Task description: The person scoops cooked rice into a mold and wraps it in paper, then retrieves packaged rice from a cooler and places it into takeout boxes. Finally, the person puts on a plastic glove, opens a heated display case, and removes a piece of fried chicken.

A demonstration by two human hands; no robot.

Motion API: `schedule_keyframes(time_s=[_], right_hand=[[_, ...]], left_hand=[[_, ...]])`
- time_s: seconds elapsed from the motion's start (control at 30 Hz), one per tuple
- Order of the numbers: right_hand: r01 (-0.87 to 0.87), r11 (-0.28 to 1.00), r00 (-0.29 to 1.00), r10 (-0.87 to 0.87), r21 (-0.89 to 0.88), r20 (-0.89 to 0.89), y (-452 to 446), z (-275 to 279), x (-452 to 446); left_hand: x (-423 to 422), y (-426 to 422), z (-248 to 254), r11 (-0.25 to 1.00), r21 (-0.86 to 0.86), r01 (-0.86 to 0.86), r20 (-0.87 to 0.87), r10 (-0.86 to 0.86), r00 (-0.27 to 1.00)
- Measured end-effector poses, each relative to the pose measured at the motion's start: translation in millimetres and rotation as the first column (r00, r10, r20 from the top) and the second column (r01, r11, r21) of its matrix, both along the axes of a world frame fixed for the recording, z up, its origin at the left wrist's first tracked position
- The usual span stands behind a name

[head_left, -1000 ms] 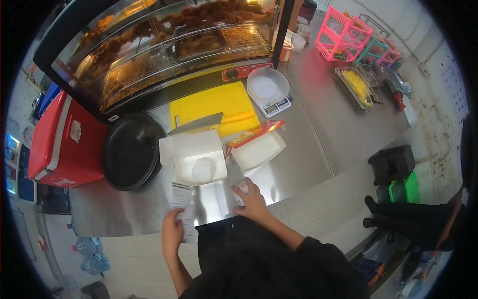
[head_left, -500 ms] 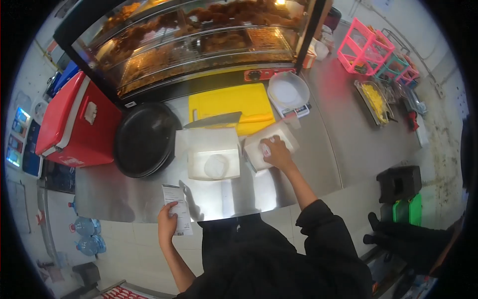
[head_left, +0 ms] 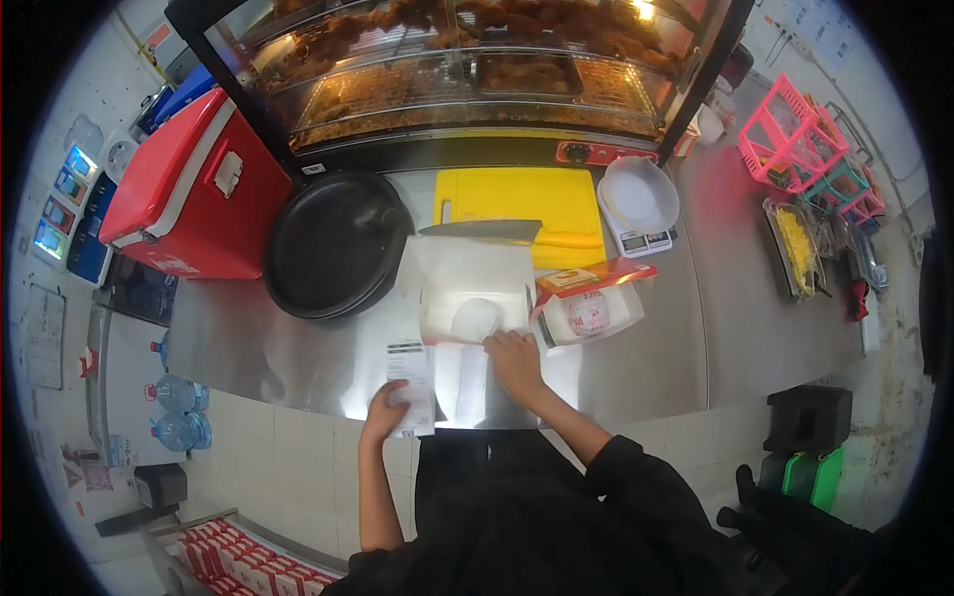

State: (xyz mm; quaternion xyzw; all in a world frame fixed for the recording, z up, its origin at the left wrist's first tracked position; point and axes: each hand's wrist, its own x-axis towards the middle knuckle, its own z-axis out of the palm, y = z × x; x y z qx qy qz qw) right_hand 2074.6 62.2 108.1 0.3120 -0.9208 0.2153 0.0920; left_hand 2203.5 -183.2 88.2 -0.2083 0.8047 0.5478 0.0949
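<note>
My left hand (head_left: 386, 412) grips a printed paper receipt (head_left: 407, 370) at the counter's front edge. My right hand (head_left: 517, 366) has its fingers curled at the front right corner of an open white paper box (head_left: 429, 316). Inside that box lies a round white bundle (head_left: 475, 319). Just right of it stands a second paper box (head_left: 624, 320), its red and yellow printed lid (head_left: 591, 276) tilted partly over it. That box contains a round wrapped item with red lettering (head_left: 587, 314).
Behind the boxes, a knife (head_left: 487, 230) lies on a yellow cutting board (head_left: 527, 194). A bowl sits on a kitchen scale (head_left: 646, 241). Dark round pans (head_left: 333, 248) and a red cooler (head_left: 199, 199) are left. A heated food cabinet (head_left: 467, 149) stands at the back.
My right hand has left the wrapped item in the right box and moved left to the other box. The right box's lid now shows its printed outside. My view has shifted.
</note>
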Motion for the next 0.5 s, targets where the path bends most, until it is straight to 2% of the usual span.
schedule_keyframes(time_s=[0.03,0.07,0.1,0.13,0.17,0.23,0.3,0.33,0.4,0.43,0.47,0.5], right_hand=[[-0.001,1.0,1.0,0.001,0.0,0.002,3.5,-0.7,-0.8],[0.003,1.0,1.0,-0.003,-0.009,0.002,7.3,8.6,-0.1],[0.009,1.0,1.0,-0.009,-0.016,0.002,10.5,15.1,0.1],[0.014,1.0,1.0,-0.014,-0.013,0.006,12.7,17.4,1.7],[-0.003,0.999,1.0,0.003,0.039,0.011,15.4,18.6,4.6],[-0.011,0.995,1.0,0.01,0.098,0.017,23.8,14.7,10.1],[-0.062,0.993,0.998,0.063,0.096,-0.007,33.5,16.6,13.3],[-0.096,0.992,0.987,0.084,0.082,0.136,43.1,27.2,20.3],[-0.266,0.964,0.847,0.222,0.023,0.484,58.2,107.8,11.3],[-0.206,0.976,0.734,0.206,-0.076,0.648,64.1,152.7,-3.6],[-0.127,0.979,0.586,0.206,-0.162,0.784,69.8,190.5,-25.4],[-0.07,0.994,0.719,0.108,-0.082,0.687,78.1,211.0,-47.5]], left_hand=[[2.1,3.3,-3.5,0.997,0.023,0.076,0.042,-0.077,0.996],[1.5,11.3,-18.0,0.978,-0.012,0.207,-0.038,-0.207,0.978],[-5.2,32.0,-12.7,0.971,0.016,0.237,-0.054,-0.236,0.97],[-15.0,51.1,-9.6,0.952,-0.028,0.306,-0.136,-0.306,0.942],[-25.1,74.3,-3.0,0.967,0.123,0.224,-0.127,-0.208,0.97],[-42.1,105.9,-17.5,0.977,-0.021,0.211,-0.249,-0.209,0.946],[-41.4,109.3,-7.5,0.966,-0.062,0.252,-0.263,-0.26,0.929],[-40.7,109.9,0.4,0.953,-0.109,0.283,-0.276,-0.302,0.913],[-28.0,81.6,5.1,0.979,0.114,0.169,-0.092,-0.159,0.983],[-27.7,57.6,15.3,0.983,-0.066,0.172,-0.111,-0.178,0.978],[-38.0,42.6,60.3,0.975,-0.217,0.044,0.033,-0.038,0.999],[-44.4,15.4,61.7,0.933,-0.355,-0.067,-0.207,-0.009,0.978]])
